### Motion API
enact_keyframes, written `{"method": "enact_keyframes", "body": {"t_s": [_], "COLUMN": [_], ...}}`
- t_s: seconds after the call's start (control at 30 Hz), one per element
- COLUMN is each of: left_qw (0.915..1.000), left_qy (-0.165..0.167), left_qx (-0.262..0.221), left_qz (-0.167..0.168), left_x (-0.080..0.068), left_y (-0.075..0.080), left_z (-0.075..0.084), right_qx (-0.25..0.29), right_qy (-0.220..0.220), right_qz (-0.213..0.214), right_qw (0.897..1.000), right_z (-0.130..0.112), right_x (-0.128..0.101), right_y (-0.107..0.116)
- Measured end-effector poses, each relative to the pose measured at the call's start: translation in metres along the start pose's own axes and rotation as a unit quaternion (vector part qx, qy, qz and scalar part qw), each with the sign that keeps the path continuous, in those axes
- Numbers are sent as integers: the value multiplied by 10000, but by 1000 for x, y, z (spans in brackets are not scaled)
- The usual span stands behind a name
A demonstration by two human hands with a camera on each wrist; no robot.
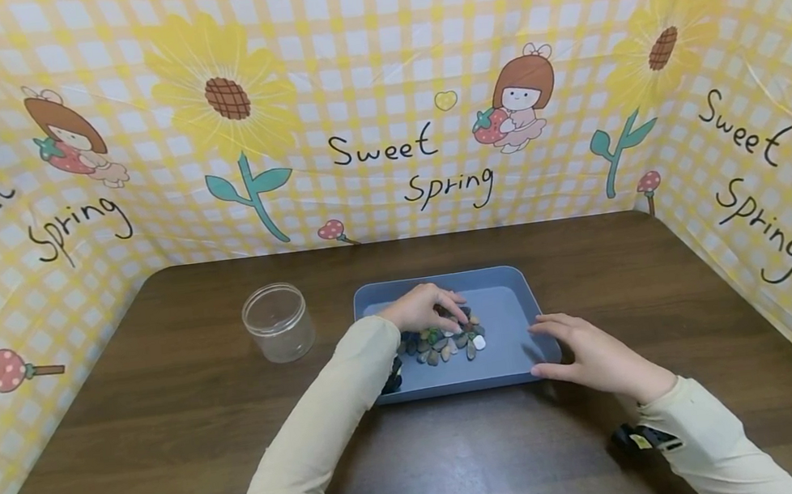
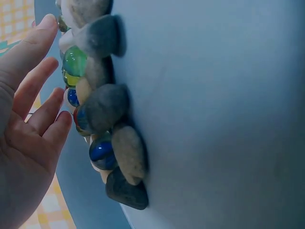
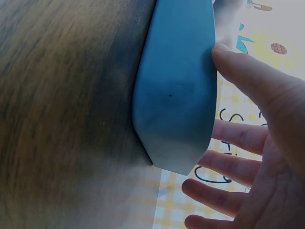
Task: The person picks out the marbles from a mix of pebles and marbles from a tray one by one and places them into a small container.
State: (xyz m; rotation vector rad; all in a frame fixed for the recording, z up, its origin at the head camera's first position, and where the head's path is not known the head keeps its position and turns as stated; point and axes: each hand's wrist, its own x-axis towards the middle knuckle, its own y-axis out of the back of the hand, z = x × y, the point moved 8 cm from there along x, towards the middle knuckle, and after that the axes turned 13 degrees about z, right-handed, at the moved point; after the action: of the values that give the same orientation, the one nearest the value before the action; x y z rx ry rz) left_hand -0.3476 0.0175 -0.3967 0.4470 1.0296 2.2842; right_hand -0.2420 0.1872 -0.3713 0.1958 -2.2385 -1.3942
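Apart from each other, my left hand (image 1: 427,309) and right hand (image 1: 594,351) both have loosely spread fingers. The left is held over pebbles (image 1: 439,350), thumb clear of the other fingertips; whether any fingertip touches a stone I cannot tell. The right is at the right end of a tray (image 1: 509,307), its thumb tip against the rim.

Recorded by size, I note a yellow-checked cloth backdrop (image 1: 379,37), printed with sunflowers and "Sweet Spring", standing far, left and right. Before it is a dark wood-grain table (image 1: 132,440). The tray, blue-grey, shallow and rectangular, lies flat on it, long side toward me. Left of the tray stands a clear round jar (image 1: 278,330), upright. The pebbles lie piled in the tray's left and middle, a white pebble (image 1: 479,342) at the pile's right edge. Among them are a green marble (image 2: 75,61) and a blue marble (image 2: 102,151).
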Motion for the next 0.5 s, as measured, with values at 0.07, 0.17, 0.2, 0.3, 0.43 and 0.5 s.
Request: {"method": "enact_keyframes", "body": {"t_s": [0.07,0.17,0.2,0.3,0.43,0.5], "left_qw": [10000,9998,9997,9995,9991,9990], "left_qy": [-18,-23,-10,9,49,68], "left_qx": [67,214,255,329,405,442], "left_qz": [-4,-21,-23,12,68,71], "left_x": [0,1,1,2,3,2], "left_y": [-1,-2,-3,-2,-3,-3], "left_z": [0,0,0,0,-1,-1], "right_qx": [1,-3,3,9,4,7], "right_qy": [-5,-21,-35,-53,-56,-56], "right_qz": [1,-5,-14,-23,-15,-13], "right_qw": [10000,10000,10000,10000,10000,10000], "right_z": [0,1,1,2,2,2], "right_x": [0,0,0,0,0,0], "right_y": [0,-1,-1,-1,-1,-1]}}
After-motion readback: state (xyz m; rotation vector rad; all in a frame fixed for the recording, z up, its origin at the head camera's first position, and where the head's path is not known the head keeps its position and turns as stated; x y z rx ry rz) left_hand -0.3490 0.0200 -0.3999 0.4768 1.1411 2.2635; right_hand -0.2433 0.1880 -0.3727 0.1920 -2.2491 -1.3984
